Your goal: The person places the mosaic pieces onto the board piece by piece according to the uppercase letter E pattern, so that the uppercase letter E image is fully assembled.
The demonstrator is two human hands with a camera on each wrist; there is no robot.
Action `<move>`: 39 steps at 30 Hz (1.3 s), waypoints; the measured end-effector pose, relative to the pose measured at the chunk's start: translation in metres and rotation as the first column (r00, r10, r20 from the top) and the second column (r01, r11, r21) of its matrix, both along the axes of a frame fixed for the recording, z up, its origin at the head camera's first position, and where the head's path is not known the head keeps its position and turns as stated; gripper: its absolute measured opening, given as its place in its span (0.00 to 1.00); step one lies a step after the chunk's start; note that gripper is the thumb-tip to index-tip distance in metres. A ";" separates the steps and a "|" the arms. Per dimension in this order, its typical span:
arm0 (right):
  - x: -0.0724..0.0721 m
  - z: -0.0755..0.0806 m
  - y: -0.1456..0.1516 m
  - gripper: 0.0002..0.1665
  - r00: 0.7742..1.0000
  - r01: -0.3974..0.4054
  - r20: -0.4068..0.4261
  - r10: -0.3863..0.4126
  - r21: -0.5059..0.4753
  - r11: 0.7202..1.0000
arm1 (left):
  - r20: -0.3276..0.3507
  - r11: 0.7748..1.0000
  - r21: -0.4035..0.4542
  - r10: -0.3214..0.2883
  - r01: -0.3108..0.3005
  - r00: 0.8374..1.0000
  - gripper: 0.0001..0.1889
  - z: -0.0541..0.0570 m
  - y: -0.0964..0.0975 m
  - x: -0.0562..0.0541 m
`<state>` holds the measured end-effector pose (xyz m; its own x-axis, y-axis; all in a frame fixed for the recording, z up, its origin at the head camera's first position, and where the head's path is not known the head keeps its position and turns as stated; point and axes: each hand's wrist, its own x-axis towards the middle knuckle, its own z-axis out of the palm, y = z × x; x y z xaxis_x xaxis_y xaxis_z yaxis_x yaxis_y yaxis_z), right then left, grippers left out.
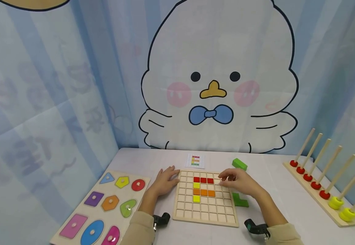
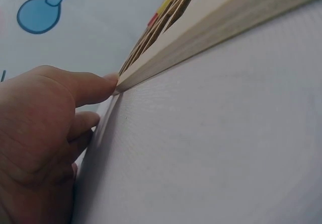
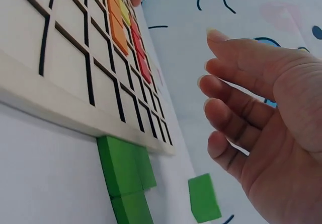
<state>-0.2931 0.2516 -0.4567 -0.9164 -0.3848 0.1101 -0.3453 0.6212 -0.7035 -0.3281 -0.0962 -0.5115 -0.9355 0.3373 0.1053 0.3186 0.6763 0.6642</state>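
A wooden grid board (image 1: pixel 206 217) lies flat on the white table. Set in it are a red strip (image 1: pixel 203 180), an orange strip (image 1: pixel 204 192) and two yellow squares, one a yellow square (image 1: pixel 196 198) below the orange. My left hand (image 1: pixel 165 181) rests at the board's upper left edge; in the left wrist view its thumb (image 2: pixel 98 86) touches the rim. Above the board's upper right part hovers my right hand (image 1: pixel 240 181), fingers loosely bent, holding nothing in the right wrist view. Beside the board's right edge lies an L-shaped green piece (image 1: pixel 240 201), with a green block (image 1: pixel 240 164) farther back.
A small pattern card (image 1: pixel 195 161) lies behind the board. At the left is a shape puzzle board (image 1: pixel 103 185) with knobbed pieces. A wooden peg stand (image 1: pixel 321 194) with red and yellow rings stands at the right. A printed curtain (image 1: pixel 214 136) hangs behind the table.
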 end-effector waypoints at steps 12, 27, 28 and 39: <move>-0.001 0.001 0.042 0.20 0.995 0.083 0.049 -0.083 0.002 0.997 | 0.007 1.000 -0.004 0.014 -0.014 1.000 0.25 -0.004 0.001 -0.002; 0.001 -0.005 0.061 0.24 0.977 0.090 0.194 -0.091 0.013 0.996 | 0.001 1.000 -0.012 0.006 -0.006 1.000 0.25 -0.004 0.000 -0.002; 0.000 -0.006 0.062 0.23 0.976 0.081 0.201 -0.082 0.014 0.997 | 0.000 1.000 -0.012 0.005 -0.005 1.000 0.25 -0.004 0.000 -0.002; 0.001 -0.016 0.064 0.13 0.971 -0.057 0.231 0.056 0.000 0.998 | -0.003 1.000 -0.020 0.012 -0.012 1.000 0.25 -0.005 0.001 -0.002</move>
<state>-0.2922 0.3160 -0.4726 -0.8934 -0.4369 -0.1043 -0.2091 0.6101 -0.7642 -0.3306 -0.0951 -0.5160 -0.9390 0.3285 0.1013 0.3125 0.6928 0.6499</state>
